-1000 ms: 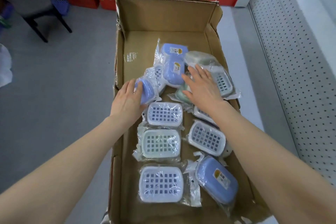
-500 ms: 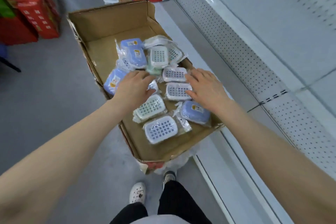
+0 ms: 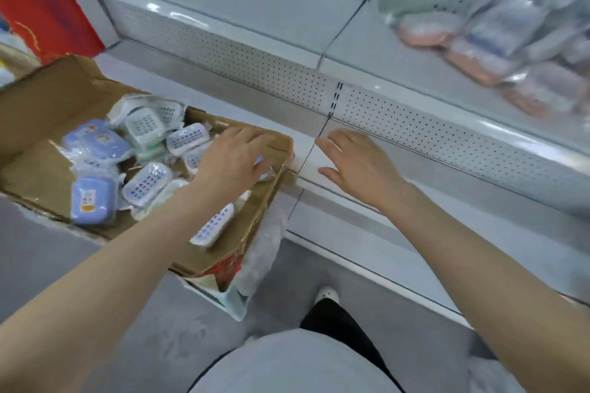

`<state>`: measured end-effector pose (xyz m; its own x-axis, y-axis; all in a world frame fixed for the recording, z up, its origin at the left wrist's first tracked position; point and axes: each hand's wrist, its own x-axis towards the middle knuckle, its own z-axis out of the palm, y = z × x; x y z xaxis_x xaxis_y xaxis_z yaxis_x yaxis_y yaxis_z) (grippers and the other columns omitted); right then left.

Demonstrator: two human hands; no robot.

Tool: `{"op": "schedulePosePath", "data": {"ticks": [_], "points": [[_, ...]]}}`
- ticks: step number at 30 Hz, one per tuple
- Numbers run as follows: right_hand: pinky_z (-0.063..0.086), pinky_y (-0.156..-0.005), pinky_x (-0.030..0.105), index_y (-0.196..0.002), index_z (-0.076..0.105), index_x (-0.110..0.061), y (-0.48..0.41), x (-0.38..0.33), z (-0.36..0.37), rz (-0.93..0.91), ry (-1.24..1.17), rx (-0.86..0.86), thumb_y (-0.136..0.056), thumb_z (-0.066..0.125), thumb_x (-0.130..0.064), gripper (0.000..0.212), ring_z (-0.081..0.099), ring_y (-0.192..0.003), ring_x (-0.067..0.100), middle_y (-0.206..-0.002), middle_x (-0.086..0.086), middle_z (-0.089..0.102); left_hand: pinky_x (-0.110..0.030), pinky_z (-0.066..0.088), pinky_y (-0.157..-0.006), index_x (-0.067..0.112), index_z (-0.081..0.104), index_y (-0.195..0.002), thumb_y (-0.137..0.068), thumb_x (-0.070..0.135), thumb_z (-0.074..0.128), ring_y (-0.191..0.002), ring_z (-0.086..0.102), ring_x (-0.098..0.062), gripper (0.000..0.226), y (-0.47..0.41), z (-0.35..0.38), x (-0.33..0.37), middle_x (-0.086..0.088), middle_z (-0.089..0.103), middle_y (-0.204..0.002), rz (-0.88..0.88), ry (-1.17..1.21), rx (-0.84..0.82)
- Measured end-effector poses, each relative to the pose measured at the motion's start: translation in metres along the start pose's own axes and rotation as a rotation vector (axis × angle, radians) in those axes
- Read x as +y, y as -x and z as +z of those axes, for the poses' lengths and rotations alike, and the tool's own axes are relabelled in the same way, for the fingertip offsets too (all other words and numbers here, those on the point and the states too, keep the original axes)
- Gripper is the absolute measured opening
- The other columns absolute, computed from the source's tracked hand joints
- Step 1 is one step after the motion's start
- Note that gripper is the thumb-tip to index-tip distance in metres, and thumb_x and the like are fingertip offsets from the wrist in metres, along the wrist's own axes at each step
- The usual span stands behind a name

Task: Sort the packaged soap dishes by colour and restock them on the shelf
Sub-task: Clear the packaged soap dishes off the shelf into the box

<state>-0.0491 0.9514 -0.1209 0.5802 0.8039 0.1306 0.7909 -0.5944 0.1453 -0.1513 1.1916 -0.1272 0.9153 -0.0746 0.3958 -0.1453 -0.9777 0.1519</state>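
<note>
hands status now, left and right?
Left hand: in the cardboard box, over a blue packet; grasp cannot be told.
Right hand: open, empty.

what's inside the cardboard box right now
The cardboard box holds wrapped soap dishes: blue ones, white slotted ones, one green. The left hand covers more; whatever lies underneath is hidden.

Head camera looks steeply down, close over cardboard box [image 3: 48, 124] and shelf [image 3: 399, 175].

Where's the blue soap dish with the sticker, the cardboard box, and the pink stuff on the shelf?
blue soap dish [image 3: 92, 201], head view, on its lid above the sticker.
cardboard box [image 3: 48, 99], head view, on its far inner wall.
pink packages [image 3: 424, 30], head view, blurred, on the upper-left one.
</note>
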Motion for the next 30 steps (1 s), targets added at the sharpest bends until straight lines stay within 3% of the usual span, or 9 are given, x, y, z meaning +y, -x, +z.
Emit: {"op": "schedulePosePath", "data": {"ticks": [3, 7, 13, 23, 26, 30], "points": [[0.044, -0.098, 0.048, -0.134, 0.053, -0.006, 0.036, 0.024, -0.008, 0.08, 0.018, 0.032, -0.092, 0.058, -0.04, 0.054, 0.053, -0.118, 0.039, -0.127, 0.02, 0.058, -0.043, 0.052, -0.084, 0.012, 0.067, -0.113, -0.087, 0.035, 0.052, -0.097, 0.062, -0.036, 0.038, -0.026, 0.003, 0.034, -0.011, 0.067, -0.109, 0.099, 0.032, -0.026], [0.046, -0.097, 0.048, -0.132, 0.055, -0.006, 0.082, 0.061, -0.015, 0.182, 0.039, 0.08, -0.09, 0.062, -0.039, 0.054, 0.055, -0.117, 0.038, -0.125, 0.019, 0.059, -0.042, 0.051, -0.083, 0.013, 0.066, -0.119, -0.087, 0.032, 0.067, -0.098, 0.062, -0.035, 0.037, -0.059, 0.018, 0.08, -0.01, 0.066, -0.113, 0.183, 0.057, -0.006], [0.044, -0.099, 0.044, -0.13, 0.058, -0.009, 0.152, 0.143, -0.032, 0.29, 0.133, 0.168, -0.087, 0.066, -0.041, 0.054, 0.055, -0.118, 0.034, -0.123, 0.014, 0.06, -0.043, 0.052, -0.088, 0.012, 0.066, -0.12, -0.082, 0.028, 0.075, -0.106, 0.061, -0.033, 0.042, -0.126, 0.034, 0.17, -0.009, 0.066, -0.116, 0.322, 0.114, 0.051], [0.048, -0.092, 0.044, -0.127, 0.06, -0.008, 0.229, 0.332, -0.072, 0.486, 0.292, 0.314, -0.085, 0.071, -0.035, 0.051, 0.058, -0.112, 0.036, -0.121, 0.016, 0.062, -0.042, 0.049, -0.092, 0.013, 0.058, -0.13, -0.08, 0.039, 0.073, -0.115, 0.055, -0.034, 0.058, -0.264, 0.07, 0.32, -0.011, 0.058, -0.128, 0.369, 0.106, 0.077], [0.049, -0.09, 0.049, -0.132, 0.057, -0.005, 0.232, 0.381, -0.073, 0.661, 0.227, 0.259, -0.089, 0.067, -0.037, 0.054, 0.058, -0.111, 0.041, -0.125, 0.023, 0.059, -0.047, 0.045, -0.099, 0.011, 0.056, -0.131, -0.083, 0.057, 0.055, -0.119, 0.052, -0.038, 0.066, -0.296, 0.089, 0.351, -0.018, 0.055, -0.13, 0.35, 0.05, 0.072], [0.042, -0.098, 0.048, -0.149, 0.032, -0.016, 0.21, 0.418, -0.072, 0.883, 0.008, 0.04, -0.096, 0.043, -0.059, 0.069, 0.045, -0.125, 0.04, -0.143, 0.018, 0.041, -0.053, 0.024, -0.113, 0.021, 0.045, -0.141, -0.069, 0.086, 0.019, -0.136, 0.034, -0.037, 0.1, -0.319, 0.105, 0.377, -0.017, 0.041, -0.146, 0.174, -0.1, -0.111]]}}
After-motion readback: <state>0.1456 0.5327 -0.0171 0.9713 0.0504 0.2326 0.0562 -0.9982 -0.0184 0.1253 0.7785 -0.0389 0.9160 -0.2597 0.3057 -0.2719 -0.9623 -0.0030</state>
